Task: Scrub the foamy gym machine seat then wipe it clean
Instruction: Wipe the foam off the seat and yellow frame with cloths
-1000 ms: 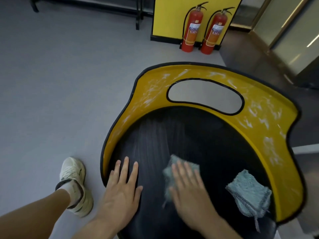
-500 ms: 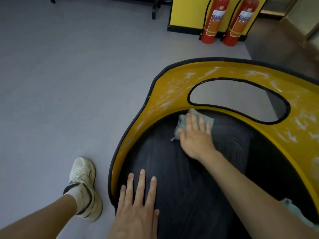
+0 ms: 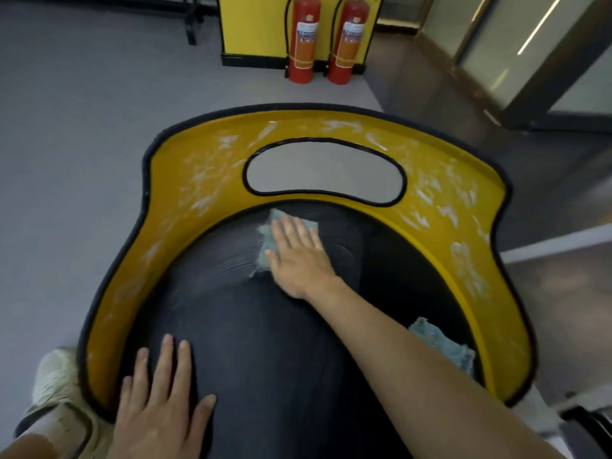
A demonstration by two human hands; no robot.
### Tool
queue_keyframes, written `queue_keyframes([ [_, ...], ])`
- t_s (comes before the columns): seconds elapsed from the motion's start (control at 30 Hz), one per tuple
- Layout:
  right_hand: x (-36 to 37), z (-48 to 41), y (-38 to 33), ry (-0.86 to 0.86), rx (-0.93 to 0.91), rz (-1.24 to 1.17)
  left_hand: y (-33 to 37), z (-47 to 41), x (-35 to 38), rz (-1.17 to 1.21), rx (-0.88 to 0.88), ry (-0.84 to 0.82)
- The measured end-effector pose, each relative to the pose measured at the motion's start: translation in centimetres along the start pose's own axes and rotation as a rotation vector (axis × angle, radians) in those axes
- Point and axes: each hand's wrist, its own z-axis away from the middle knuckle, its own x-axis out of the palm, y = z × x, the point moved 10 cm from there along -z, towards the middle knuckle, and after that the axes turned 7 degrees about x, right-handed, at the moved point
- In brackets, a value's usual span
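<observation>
the seat (image 3: 390,270) fills the view, its black pad (image 3: 271,359) likely firm and slick, foam streaking the yellow rim (image 3: 185,207). left hand (image 3: 159,405) lies flat on the near pad (bracing, probably). right hand (image 3: 298,256), fingers straight, presses 1 soft cloth (image 3: 266,241) near the far rim; palm pressure suits it.

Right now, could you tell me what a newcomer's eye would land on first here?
The bright yellow seat rim, streaked with white foam, curves round the black seat pad at centre. On the pad's far part the right hand presses a teal cloth flat; two red fire extinguishers stand on the floor behind.
</observation>
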Motion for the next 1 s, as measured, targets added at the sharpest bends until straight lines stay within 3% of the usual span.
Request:
queue_keyframes([
  [0.13,-0.9,4.2,14.0,0.028,0.325,-0.045,0.4,-0.4,-0.1,-0.021,-0.025,-0.044],
  [0.27,-0.4,10.2,22.7,0.000,0.567,-0.116,0.4,0.0,-1.1,-0.074,-0.042,-0.011],
  [0.5,-0.8,8.3,22.0,0.053,0.666,-0.081,-0.3,0.2,-0.1,-0.022,-0.027,-0.122],
  [0.63,-2.1,1.2,15.5,0.069,0.524,-0.015,-0.8,0.3,0.5,-0.003,0.020,-0.130],
  [0.77,-0.5,-3.8,1.1,0.021,0.199,0.036,-1.4,0.5,0.9,0.011,-0.038,-0.166],
  [0.9,1.7,-1.6,-11.0,-0.002,-0.126,0.090,-1.3,1.1,1.0,0.039,-0.080,-0.232],
  [1.0,3.0,2.1,-15.1,-0.021,-0.317,0.130,0.1,2.3,0.3,0.006,-0.012,-0.170],
])
